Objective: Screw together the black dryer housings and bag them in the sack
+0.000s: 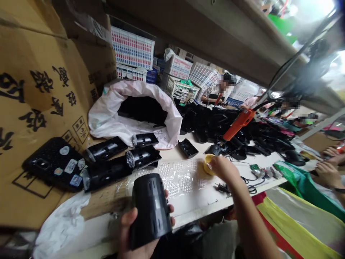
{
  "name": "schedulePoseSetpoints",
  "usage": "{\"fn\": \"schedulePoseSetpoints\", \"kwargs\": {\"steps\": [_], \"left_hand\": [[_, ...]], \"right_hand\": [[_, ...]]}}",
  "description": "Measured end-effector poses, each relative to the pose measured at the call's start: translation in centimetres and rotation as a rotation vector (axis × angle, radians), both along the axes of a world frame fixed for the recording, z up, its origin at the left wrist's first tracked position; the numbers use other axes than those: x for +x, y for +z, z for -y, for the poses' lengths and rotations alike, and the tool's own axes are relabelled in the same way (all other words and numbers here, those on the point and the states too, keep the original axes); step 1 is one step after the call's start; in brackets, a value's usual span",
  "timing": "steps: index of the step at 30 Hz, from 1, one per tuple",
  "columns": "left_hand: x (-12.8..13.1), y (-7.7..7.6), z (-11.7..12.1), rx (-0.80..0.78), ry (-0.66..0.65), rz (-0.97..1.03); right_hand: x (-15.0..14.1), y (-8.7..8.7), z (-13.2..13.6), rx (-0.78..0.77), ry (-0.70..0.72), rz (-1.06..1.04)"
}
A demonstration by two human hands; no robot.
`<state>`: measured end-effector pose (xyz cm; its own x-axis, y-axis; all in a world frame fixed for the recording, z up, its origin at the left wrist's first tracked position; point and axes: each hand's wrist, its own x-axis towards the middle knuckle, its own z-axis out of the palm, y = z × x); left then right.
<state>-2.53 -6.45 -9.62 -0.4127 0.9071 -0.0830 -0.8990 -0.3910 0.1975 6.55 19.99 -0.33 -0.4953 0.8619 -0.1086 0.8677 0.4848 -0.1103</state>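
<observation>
My left hand grips a black plastic cylindrical housing with slots in its side, low in the view. My right hand is at the far side of the white workbench, its fingers on a roll of yellow tape. Several black housings lie near the cardboard box, one with a round lens fitted. Beneath my hands lies a clear plastic sheet of dimpled lenses. Small wires and a green circuit board sit just beyond my right hand.
An orange power tool lies on a heap of black parts. A white sack holds more black parts. A sticker-covered black phone rests against the cardboard box. Another person's hands work at the right; white crates stand behind.
</observation>
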Motion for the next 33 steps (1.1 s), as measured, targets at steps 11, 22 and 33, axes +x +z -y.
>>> {"fn": "schedulePoseSetpoints", "kwargs": {"steps": [11,22,33], "left_hand": [[-1.0,-0.3,0.3,0.407,-0.097,0.037],[-0.6,0.8,-0.3,0.165,-0.055,-0.017],[0.0,2.5,-1.4,-0.213,0.017,0.263]], "right_hand": [[-0.7,-3.5,-6.4,-0.137,0.048,0.252],[0.2,-4.5,-7.6,-0.173,0.080,0.220],[1.8,1.2,-0.3,-0.168,0.316,-0.269]]}}
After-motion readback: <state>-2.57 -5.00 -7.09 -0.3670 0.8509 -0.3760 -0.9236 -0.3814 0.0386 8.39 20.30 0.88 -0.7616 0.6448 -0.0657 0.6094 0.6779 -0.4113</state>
